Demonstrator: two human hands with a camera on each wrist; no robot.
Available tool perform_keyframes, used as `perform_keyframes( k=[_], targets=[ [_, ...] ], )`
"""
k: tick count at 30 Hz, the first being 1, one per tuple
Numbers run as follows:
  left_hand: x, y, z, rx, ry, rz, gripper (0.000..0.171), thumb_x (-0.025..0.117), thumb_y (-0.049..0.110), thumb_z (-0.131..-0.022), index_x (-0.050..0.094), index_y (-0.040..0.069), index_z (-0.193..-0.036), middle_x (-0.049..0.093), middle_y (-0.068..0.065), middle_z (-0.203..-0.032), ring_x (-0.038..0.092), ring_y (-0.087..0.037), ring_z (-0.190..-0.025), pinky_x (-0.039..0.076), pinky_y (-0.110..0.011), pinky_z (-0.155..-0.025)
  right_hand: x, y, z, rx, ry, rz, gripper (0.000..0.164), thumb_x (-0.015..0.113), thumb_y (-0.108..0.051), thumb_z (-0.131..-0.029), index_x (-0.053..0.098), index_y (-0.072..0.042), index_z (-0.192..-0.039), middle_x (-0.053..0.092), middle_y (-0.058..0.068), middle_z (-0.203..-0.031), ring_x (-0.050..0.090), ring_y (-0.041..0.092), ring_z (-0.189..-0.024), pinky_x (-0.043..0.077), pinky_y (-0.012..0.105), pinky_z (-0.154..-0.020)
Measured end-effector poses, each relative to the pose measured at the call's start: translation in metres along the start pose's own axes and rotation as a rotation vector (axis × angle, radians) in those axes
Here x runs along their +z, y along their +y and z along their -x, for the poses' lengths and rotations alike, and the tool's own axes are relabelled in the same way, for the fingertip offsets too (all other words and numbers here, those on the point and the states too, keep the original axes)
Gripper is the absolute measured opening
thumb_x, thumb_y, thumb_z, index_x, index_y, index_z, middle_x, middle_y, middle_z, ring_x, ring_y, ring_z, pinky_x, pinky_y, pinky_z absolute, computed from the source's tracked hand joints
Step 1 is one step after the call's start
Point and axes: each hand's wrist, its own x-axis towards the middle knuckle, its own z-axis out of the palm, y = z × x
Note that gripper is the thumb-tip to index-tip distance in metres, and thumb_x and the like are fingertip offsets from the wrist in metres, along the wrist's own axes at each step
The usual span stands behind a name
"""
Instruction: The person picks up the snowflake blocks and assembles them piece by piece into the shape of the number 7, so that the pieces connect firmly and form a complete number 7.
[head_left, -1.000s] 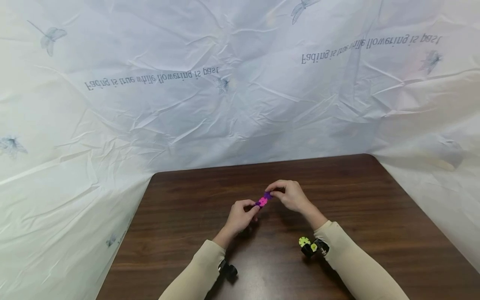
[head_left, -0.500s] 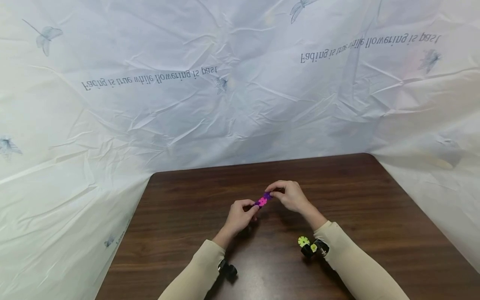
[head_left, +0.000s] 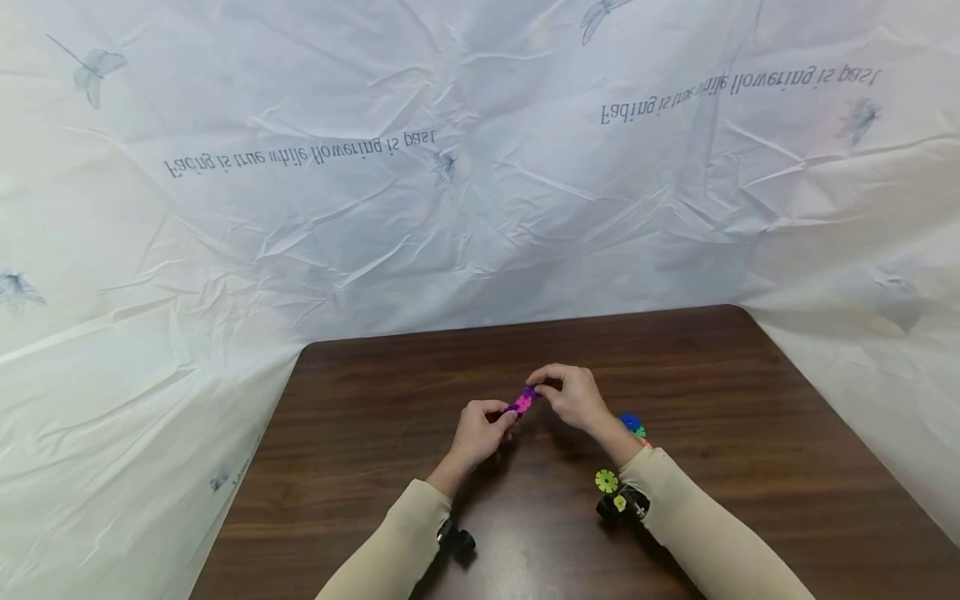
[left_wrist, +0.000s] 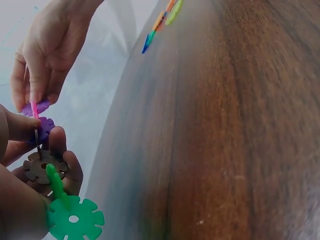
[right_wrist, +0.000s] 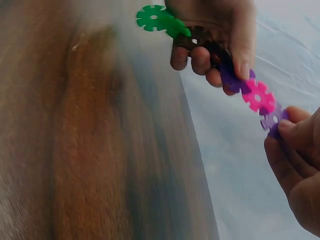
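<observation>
Chain of discs: A chain of notched discs (head_left: 523,403) is held up over the brown table (head_left: 360,517), stretched between two hands, at two o'clock from the left one.
Left hand: The dark purple disc (right_wrist: 231,82) is pinched by the left hand (head_left: 477,435), thumb and finger closed on it. The brown disc (right_wrist: 195,39) is tucked by its other fingers.
Right hand: The light purple end disc (right_wrist: 272,119) is pinched by the right hand (head_left: 579,400), thumb and finger closed on it, between two and three o'clock from the left hand.
Middle: The pink disc (right_wrist: 258,96) is joined between the two purple discs.
Green end: The bright green disc (right_wrist: 149,19) is left poking out past the left hand.
Other row: A blue disc (head_left: 629,422) is seen at four o'clock from the right hand, and a yellow disc (head_left: 606,481) at five o'clock.
Back: A white sheet (head_left: 480,225) is hung at twelve o'clock, printed with words.
</observation>
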Motion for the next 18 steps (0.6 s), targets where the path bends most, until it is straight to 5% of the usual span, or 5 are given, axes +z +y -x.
perform_keyframes(
  k=[18],
  targets=[
    [-0.004, 0.002, 0.002, 0.013, -0.012, -0.037, 0.017, 0.067, 0.016, -0.093, 0.073, 0.002, -0.085, 0.069, -0.021, -0.071, 0.064, -0.022, -0.058, 0.046, -0.023, -0.051, -0.009, 0.002, 0.0, -0.026, -0.082, -0.098, 0.018, 0.071, -0.004, -0.088, 0.076, -0.017, -0.098, 0.073, 0.002, -0.1, 0.069, 0.017, -0.087, 0.055, 0.027, -0.072]
  ],
)
